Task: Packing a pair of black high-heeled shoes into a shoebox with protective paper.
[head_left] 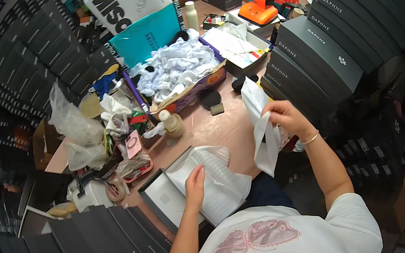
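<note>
My left hand [196,186] is closed at the edge of a translucent white packing sheet [224,183], which spills over an open dark grey shoebox [161,198] on my near side of the table. What lies beneath the sheet is hidden. Over the table's right edge, my right hand [287,118] pinches a creased strip of white tissue paper [263,141] that hangs down from the fingers. The box's pale inner face shows to the left of my left hand.
Stacks of dark grey shoeboxes rise on the right [326,45] and lower left [90,248]. Across the table [197,127] stand a carton of crumpled white paper [178,67], a cream bottle [172,124], a pink phone [133,143] and an orange device [258,5].
</note>
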Tool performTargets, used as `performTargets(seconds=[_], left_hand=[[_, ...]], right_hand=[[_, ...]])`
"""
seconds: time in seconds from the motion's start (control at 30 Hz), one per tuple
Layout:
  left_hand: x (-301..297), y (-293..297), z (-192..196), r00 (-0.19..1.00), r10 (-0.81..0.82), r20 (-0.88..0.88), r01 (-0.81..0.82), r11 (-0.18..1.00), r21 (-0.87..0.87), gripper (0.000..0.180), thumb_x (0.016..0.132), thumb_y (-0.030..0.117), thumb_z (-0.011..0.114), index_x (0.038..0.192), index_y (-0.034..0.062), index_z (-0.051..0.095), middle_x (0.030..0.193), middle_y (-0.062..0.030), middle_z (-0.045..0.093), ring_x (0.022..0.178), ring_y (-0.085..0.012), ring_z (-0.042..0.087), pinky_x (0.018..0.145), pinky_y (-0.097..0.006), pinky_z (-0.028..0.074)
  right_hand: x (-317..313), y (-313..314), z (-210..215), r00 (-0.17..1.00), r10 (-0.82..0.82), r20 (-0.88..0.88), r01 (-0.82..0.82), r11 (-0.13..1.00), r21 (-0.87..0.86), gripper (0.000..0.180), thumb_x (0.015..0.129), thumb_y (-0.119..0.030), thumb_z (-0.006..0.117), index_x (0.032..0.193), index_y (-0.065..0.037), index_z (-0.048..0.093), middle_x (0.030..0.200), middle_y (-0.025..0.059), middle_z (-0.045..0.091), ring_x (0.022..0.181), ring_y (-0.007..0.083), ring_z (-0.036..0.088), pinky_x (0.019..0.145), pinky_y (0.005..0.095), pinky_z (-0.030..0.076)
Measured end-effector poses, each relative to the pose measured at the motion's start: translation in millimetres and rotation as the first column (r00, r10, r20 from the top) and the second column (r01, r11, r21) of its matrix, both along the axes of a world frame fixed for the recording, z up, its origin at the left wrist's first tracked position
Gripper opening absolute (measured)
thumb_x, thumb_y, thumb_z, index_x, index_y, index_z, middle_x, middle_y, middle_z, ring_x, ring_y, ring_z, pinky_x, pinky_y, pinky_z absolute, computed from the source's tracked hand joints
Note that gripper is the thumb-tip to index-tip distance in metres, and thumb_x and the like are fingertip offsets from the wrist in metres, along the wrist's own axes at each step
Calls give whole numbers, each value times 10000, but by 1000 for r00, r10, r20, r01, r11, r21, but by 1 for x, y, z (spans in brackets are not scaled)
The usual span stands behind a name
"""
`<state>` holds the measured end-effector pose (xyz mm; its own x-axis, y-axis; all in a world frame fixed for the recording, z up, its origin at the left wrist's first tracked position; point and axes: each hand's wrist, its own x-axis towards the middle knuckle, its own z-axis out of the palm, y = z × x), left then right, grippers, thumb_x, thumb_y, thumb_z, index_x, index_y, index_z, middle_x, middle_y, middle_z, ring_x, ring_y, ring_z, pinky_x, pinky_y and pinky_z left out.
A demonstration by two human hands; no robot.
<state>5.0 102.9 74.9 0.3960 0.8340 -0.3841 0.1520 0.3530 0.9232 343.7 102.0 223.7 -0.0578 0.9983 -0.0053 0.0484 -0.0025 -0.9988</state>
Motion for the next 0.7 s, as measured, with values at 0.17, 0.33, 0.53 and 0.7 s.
performTargets(seconds=[0.17,0.33,0.53,0.7], left_hand=[[9,-56,40,840,264,474,43,838,-544,712,839,529,576,1337,44,420,1247,-103,538,1148,-245,514,966,-455,397],[-44,-140,20,905,190,380,-75,952,-297,754,748,339,761,1329,12,408,1234,-109,542,1086,-228,557,923,-371,457],[-156,-107,98,799,86,-595,206,891,405,954,535,-24,763,1393,118,371,1303,-163,435,1188,-345,482,998,-397,416],[-121,-32,66,915,365,-171,-310,909,280,873,622,-59,695,1404,85,334,1267,-124,495,1176,-249,495,965,-340,420]], right_hand=[[-121,-54,22,810,558,-181,-569,822,-12,148,829,-62,580,897,24,680,795,55,598,721,109,539,628,214,423],[-162,-108,-30,432,751,-499,-873,487,-23,173,912,-131,592,916,21,676,882,54,599,769,92,536,653,238,466],[-142,-122,-54,655,220,-723,-663,627,-409,671,878,-103,592,1430,-63,213,1291,146,448,1005,263,620,805,379,552],[-157,-121,-71,921,363,-143,-386,794,-470,589,832,-120,672,1333,-26,376,1100,108,599,926,203,638,751,332,546]])
